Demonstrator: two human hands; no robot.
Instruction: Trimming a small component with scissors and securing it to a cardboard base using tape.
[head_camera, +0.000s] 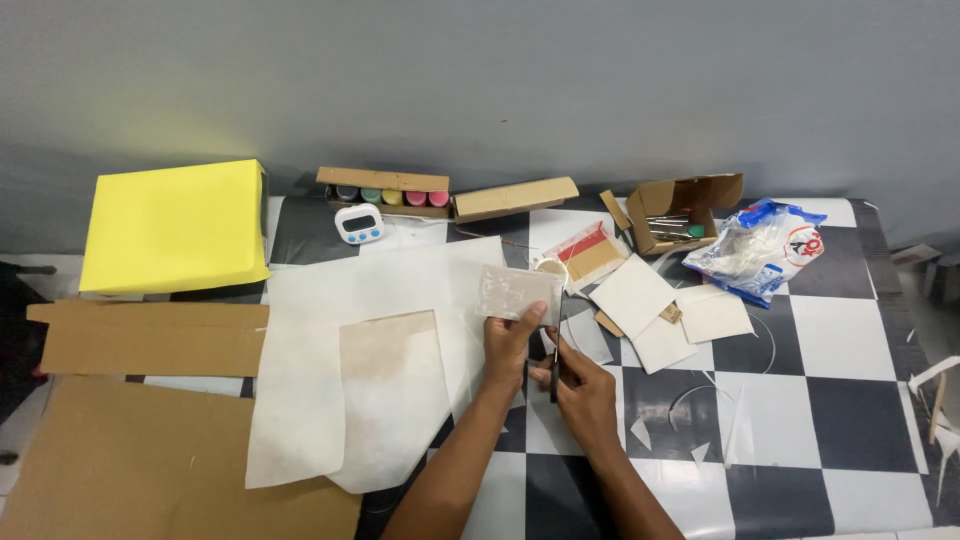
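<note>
Left hand (510, 340) pinches the lower edge of a small translucent sheet (517, 292), thumb on top and fingers curled behind, holding it up just above a checkered black-and-white table (850, 400). Right hand (580, 385), just beside it, is closed around a thin dark tool (554, 375); what kind of tool is too small to make out. Under the left forearm lie large white paper sheets (370, 300) with a tan piece (390, 370) on top. Near the sheet sit white square cards (660, 310). Farther back are a small white timer (359, 224), a yellow box (175, 225), an open cardboard box (685, 210) and a crumpled plastic bag (760, 245). Brown cardboard (150, 450) is cut off at the bottom left.
</note>
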